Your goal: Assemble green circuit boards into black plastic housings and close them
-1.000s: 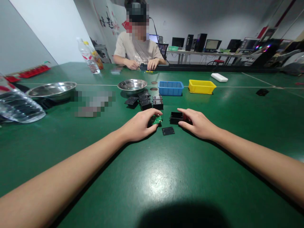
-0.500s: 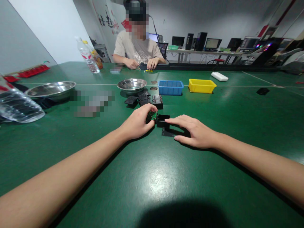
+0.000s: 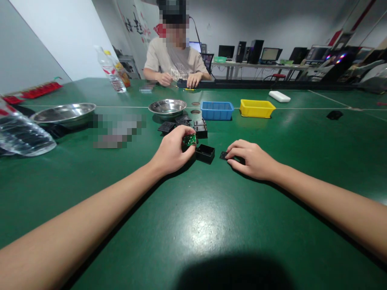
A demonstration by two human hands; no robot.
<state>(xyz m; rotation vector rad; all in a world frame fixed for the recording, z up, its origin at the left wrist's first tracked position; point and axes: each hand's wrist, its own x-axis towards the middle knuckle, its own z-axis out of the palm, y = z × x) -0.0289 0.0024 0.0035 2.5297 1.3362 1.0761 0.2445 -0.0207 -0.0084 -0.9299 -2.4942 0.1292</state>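
My left hand (image 3: 173, 151) is closed on a small green circuit board (image 3: 190, 139), held between thumb and fingers. Just right of it, an open black box (image 3: 205, 154) sits on the green table. My right hand (image 3: 252, 159) has its fingers on a flat black piece (image 3: 223, 155) lying on the table; the fingers cover most of that piece. Behind my left hand are several black parts, among them a flat black cover (image 3: 166, 128) and a black case (image 3: 200, 128) with metal strips.
Beyond the parts stand a steel bowl (image 3: 167, 108), a blue bin (image 3: 217, 110) and a yellow bin (image 3: 257, 108). Another steel bowl (image 3: 65, 114) and a plastic bottle (image 3: 24, 131) are at the left. A person (image 3: 177, 60) sits across the green table (image 3: 193, 225).
My right hand has left the black box and moved the flat black piece right and away from me. My left hand has lifted slightly leftward with the board. The box is turned a little.
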